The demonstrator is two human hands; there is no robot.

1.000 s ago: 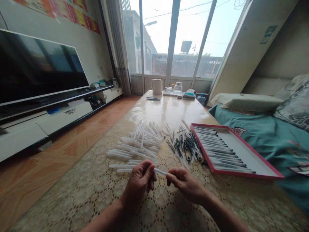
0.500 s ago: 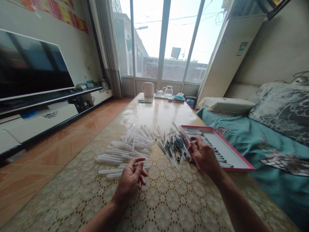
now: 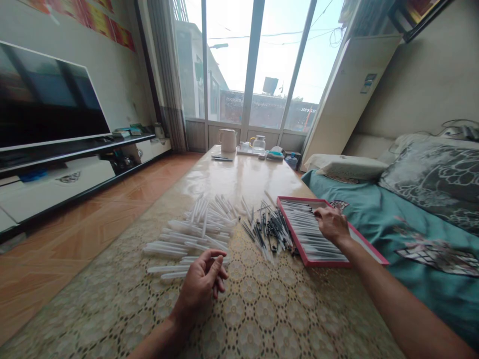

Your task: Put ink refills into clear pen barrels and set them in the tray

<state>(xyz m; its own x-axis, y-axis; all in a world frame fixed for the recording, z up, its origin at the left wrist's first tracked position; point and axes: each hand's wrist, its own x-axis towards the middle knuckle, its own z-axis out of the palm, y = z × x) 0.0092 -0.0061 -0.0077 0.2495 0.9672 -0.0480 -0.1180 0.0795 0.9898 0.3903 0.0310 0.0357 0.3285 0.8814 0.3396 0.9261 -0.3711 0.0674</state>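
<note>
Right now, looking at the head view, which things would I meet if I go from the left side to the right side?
Television → pile of white tubes → pile of dark, slender parts → red-rimmed box → teal cover.

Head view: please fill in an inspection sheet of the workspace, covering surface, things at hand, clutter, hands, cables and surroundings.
Surface: table, patterned top, shiny towards the window.
Things at hand: white tubes piled left; dark parts heaped loosely in the middle; pink-rimmed box right, with pens in a row.
Clutter: kettle and glass jug at the far end.
Left hand: beside the tubes, loosely curled, no object visible in it.
Right hand: over the box; grip unclear.
Cables: dark cable above the cushion; none seen near the hands.
Surroundings: TV left, sofa right.
</note>
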